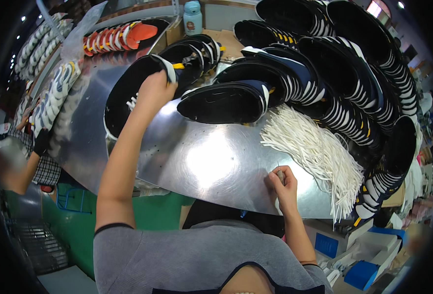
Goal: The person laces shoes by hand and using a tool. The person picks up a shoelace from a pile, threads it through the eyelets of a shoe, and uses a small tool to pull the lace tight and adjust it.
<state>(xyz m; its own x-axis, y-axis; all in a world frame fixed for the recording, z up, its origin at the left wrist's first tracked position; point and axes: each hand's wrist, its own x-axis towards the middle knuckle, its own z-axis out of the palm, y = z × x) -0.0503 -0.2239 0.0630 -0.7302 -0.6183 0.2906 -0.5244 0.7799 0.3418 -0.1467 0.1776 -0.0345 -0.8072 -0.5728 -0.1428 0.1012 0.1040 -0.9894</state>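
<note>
Uppers in white and navy (54, 100) stand in a row well to the left of the left grip, with red uppers (111, 39) beyond it. The left grip (155, 92) is closed, apparently pinching the pale collar of a black upper (116, 93) that lies beneath and left of it on the metal tabletop (177, 164). White cord (132, 102) shows on that upper, so lacing seems begun; whether it is finished, I cannot tell. Just right of this grip rests another black upper (221, 104). The right grip (284, 185) is closed on a small thin-tipped tool (280, 175). Beyond and right of it lie loose white laces (312, 149), seemingly plenty left to use, backed by stacked dark uppers (346, 108), whose white bands may be laces or trim.
</note>
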